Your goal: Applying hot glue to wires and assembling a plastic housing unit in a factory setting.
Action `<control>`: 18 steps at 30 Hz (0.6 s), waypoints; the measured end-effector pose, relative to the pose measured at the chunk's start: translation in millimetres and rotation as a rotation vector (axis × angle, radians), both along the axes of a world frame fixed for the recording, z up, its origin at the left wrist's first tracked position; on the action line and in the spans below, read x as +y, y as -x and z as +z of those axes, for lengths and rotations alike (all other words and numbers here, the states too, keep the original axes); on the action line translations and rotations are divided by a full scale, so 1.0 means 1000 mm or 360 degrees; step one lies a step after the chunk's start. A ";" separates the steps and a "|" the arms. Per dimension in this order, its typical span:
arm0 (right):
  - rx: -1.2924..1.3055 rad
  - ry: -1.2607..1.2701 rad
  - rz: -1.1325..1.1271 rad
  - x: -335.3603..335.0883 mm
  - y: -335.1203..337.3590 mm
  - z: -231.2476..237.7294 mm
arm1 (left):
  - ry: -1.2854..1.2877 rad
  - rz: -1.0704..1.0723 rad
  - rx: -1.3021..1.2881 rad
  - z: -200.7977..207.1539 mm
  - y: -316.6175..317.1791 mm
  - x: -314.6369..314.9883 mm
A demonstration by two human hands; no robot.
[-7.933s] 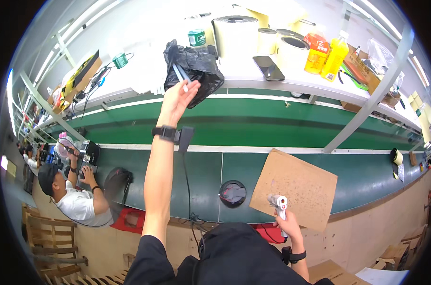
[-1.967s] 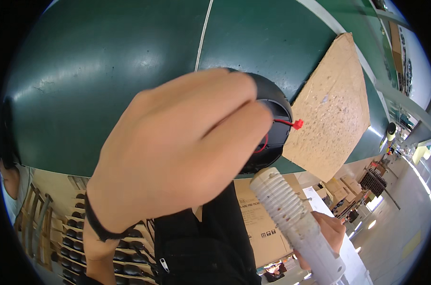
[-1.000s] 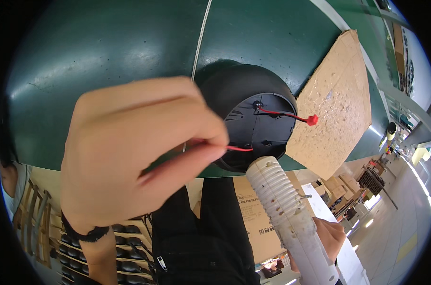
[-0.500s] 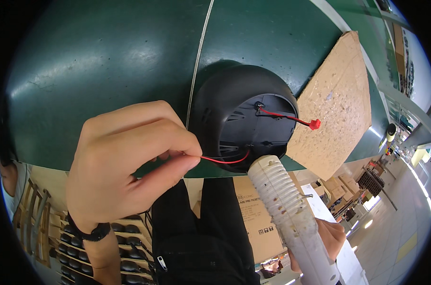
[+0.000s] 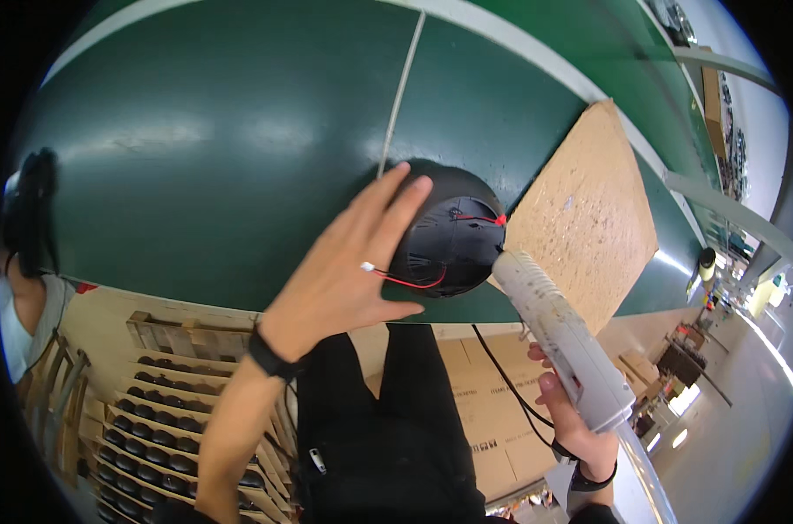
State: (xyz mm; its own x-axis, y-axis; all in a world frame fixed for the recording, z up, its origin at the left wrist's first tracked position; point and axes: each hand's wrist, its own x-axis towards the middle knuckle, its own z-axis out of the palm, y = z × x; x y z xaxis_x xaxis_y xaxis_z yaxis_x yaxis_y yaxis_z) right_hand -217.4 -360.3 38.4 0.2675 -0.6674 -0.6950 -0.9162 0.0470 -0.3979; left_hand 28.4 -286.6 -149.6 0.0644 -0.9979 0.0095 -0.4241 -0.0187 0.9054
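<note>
In the head view, the black round shell (image 5: pixel 459 243) is on the green desk (image 5: pixel 213 192), just beside the cardboard sheet (image 5: pixel 584 214). The left hand (image 5: pixel 335 266) has its fingers spread apart at the shell's left side; I cannot tell whether it touches. The right hand (image 5: pixel 578 432) is clamped on the white tool (image 5: pixel 567 336), whose nozzle is near the shell. One red wire (image 5: pixel 411 284) ends in a white connector (image 5: pixel 367 267).
</note>
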 end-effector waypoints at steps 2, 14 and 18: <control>-0.0203 0.0033 -0.0254 0.005 0.010 0.007 | 0.0031 0.0087 -0.0021 -0.002 0.016 -0.004; -0.0594 0.0655 -0.0436 -0.093 0.236 -0.185 | -0.0346 0.0742 0.0213 0.033 0.075 0.077; -0.0482 0.1325 0.0118 -0.169 0.248 -0.247 | -0.0229 0.1008 0.0078 0.070 0.082 0.133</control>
